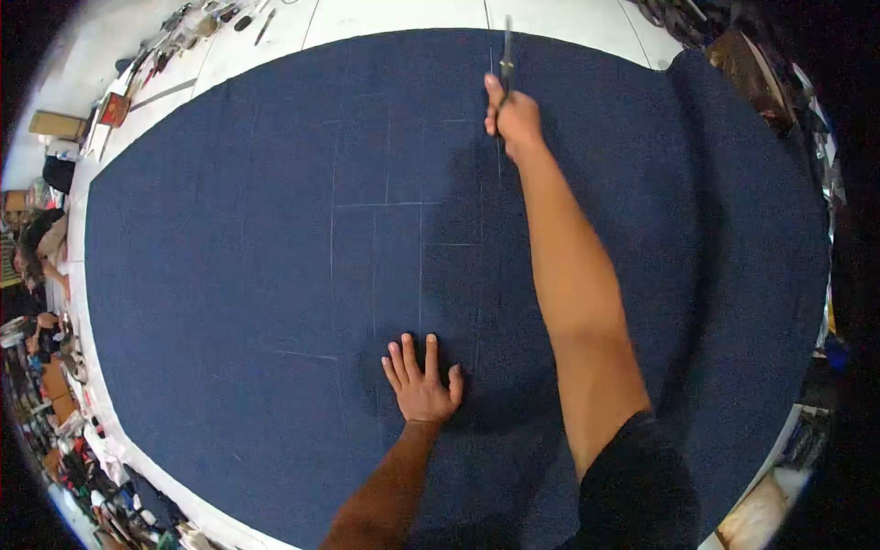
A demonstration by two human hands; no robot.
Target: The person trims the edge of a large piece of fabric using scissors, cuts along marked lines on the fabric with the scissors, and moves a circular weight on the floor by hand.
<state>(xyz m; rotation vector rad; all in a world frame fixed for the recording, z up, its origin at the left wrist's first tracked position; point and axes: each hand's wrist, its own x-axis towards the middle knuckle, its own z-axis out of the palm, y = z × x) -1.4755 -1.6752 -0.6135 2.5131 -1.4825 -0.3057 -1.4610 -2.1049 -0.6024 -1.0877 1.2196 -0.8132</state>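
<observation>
A wide sheet of dark blue fabric (211, 275) lies spread over the white surface, marked with thin white chalk lines. My left hand (425, 383) rests flat on the fabric at lower middle, fingers spread, close to the chalk lines. With my right arm stretched far forward, my right hand (519, 117) grips a pair of scissors (507, 64) by the handles near the fabric's far edge. The blades point away from me, past that edge. They look closed or nearly so, and I cannot tell whether they touch the fabric. The handles are mostly hidden by my fingers.
Along the far left edge lie a metal ruler (163, 94), a red box (115, 109) and small tools. Another person (46, 240) is at the left, among piled clutter. A brown wrapped bundle (752, 78) stands at the far right. Fabric folds run along the right side.
</observation>
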